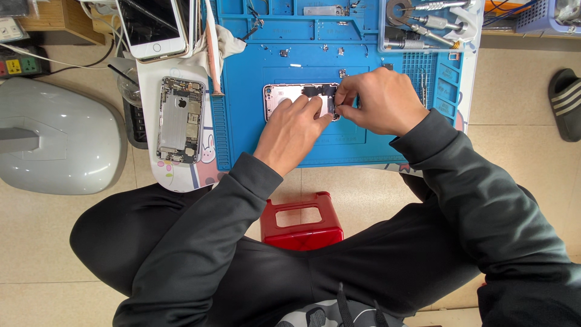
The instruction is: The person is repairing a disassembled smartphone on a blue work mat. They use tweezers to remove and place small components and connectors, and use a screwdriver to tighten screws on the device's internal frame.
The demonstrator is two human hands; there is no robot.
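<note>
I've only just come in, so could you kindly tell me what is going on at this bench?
A person in a dark sweatshirt is bent over a blue work mat. Both hands meet on an opened pink phone shell lying on it: the left hand steadies it, while the right hand pinches a small part at its edge. Another opened phone lies to the left, untouched.

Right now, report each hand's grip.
Left hand: fingers pressed on the opened pink phone, not closed.
Right hand: pinching a small part at the phone.

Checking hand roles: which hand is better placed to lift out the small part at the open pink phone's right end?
Right hand: its fingertips already pinch there; the left hand steadies the phone.
</note>
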